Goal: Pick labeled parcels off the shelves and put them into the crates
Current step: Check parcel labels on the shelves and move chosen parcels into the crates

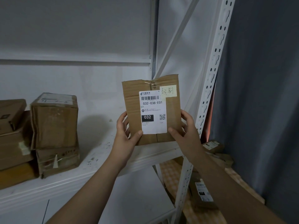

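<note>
Head view, left hand (127, 131), right hand (186, 128) hold parcel (171, 110), its back hidden

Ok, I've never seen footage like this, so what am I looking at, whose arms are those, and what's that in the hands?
There is no machine here: one camera sits on a person's head and looks forward and down, so the two bare arms are the wearer's own. The left hand and right hand hold a flat cardboard parcel upright by its lower sides, thumbs on the front. Its white shipping label reads 032-038-E01, and a yellow handwritten note is stuck near the top. Behind it is a white metal shelf; worn cardboard boxes are stacked at its left. More labelled parcels lie lower down at the right. No crate is in view.
</note>
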